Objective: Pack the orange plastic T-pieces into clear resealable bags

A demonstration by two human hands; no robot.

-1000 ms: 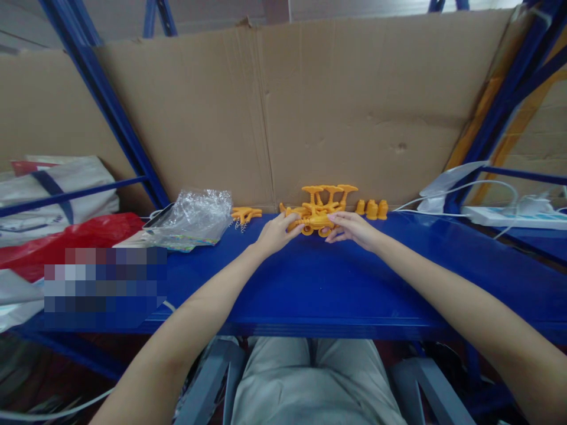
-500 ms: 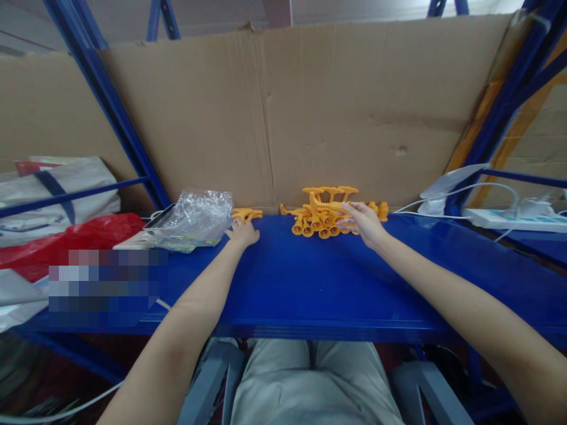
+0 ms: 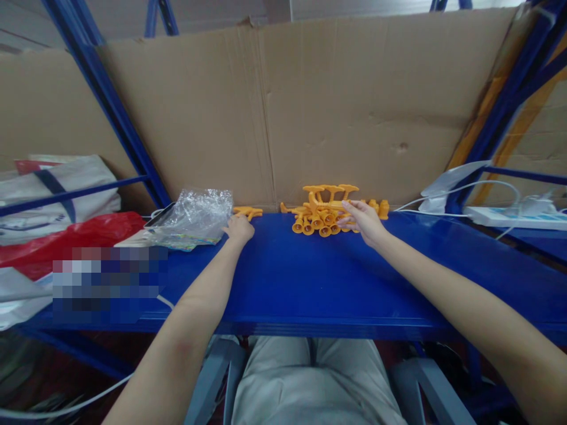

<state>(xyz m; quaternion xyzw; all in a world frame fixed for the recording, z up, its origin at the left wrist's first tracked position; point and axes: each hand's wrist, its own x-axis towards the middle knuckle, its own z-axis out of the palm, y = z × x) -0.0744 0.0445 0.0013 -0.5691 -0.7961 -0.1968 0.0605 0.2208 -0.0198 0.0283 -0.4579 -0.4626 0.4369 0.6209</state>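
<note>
My left hand [image 3: 239,229] is closed at the back of the blue shelf, its fingers curled over orange plastic pieces [image 3: 250,212] beside the clear bag; the fingertips are partly hidden. My right hand [image 3: 365,221] grips an orange T-ended plastic piece [image 3: 325,204], which lies level with its cross end to the left. Directly below and behind it is a pile of similar orange pieces [image 3: 325,231], several with round, flared cup ends facing me. Other T-shaped ends [image 3: 331,189] stick up at the back of the pile. More orange pieces [image 3: 383,209] stand just right of my right hand.
A crumpled clear plastic bag [image 3: 199,212] lies left of my left hand, near a red bag [image 3: 88,236]. Cardboard [image 3: 332,106] walls off the back of the blue shelf [image 3: 310,283]. At the right are a white power strip [image 3: 509,217] and cables.
The fingers of my left hand have curled in from a spread pose over the orange pieces. My right hand and the piece in it have hardly moved.
</note>
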